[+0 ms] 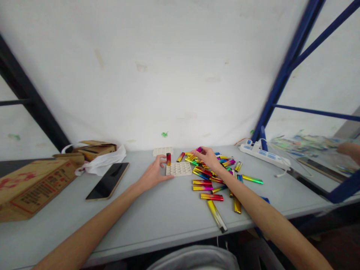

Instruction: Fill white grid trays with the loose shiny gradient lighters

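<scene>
My left hand (153, 172) curls round the left end of a small white tray (180, 173) with rows of holes, thumb along its front edge and fingers by the back corner. A red and gold lighter (168, 159) stands upright at the tray's back left corner, close beside those fingers. At the back of the lighter pile, my right hand (208, 157) pinches a lighter with a magenta end (199, 149); part of it is hidden by the fingers. Many shiny lighters (203, 182) in gold, red, blue and green lie loose under and around my right forearm.
Another white tray (163, 151) lies near the wall. To the left are a phone (108, 182), a plastic bag (105, 162) and a cardboard box (39, 187). A power strip (264, 155) runs beside the blue frame at right. Beyond it, another person's hand (350, 150) shows.
</scene>
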Available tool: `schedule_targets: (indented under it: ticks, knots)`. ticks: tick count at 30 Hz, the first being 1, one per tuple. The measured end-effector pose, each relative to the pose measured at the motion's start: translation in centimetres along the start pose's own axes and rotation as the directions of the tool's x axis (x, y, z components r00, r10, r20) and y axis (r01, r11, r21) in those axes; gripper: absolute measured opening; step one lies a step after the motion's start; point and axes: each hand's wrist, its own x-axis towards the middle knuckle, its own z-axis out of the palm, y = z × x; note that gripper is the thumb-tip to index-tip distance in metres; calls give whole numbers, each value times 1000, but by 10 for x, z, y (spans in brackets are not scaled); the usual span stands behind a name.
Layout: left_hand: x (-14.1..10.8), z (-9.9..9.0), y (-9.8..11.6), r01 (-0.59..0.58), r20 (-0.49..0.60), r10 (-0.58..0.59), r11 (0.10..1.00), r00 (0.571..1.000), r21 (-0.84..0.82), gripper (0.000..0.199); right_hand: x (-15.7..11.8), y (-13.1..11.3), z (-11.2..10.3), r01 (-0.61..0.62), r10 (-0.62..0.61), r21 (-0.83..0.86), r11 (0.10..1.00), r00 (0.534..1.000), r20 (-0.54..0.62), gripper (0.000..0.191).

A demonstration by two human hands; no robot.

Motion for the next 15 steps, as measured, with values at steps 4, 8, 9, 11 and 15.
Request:
schedule_targets:
  ticks: [4,8,9,11,15]
  knots:
    - [1,1,-5,46,-24,-46,999,999,-3,96,3,2,3,52,-53,50,997,998,14,54]
    - [3,2,-8,44,-18,-43,998,999,51,97,2,1,6,83,-87,76,994,995,56,51]
    - [3,2,-9,34,-21,-32,997,999,70,92,1,-1,7,75,-85,116,990,993,83,50]
    - [4,2,-11,10,-25,-7,995,1000,100,82,-3,-6,10,38,-70,221,975,988,139,47]
    - [6,2,-12,-17,-19,20,992,1000,124,73,-8,-16,13,-102,45,348,932,985,169,46]
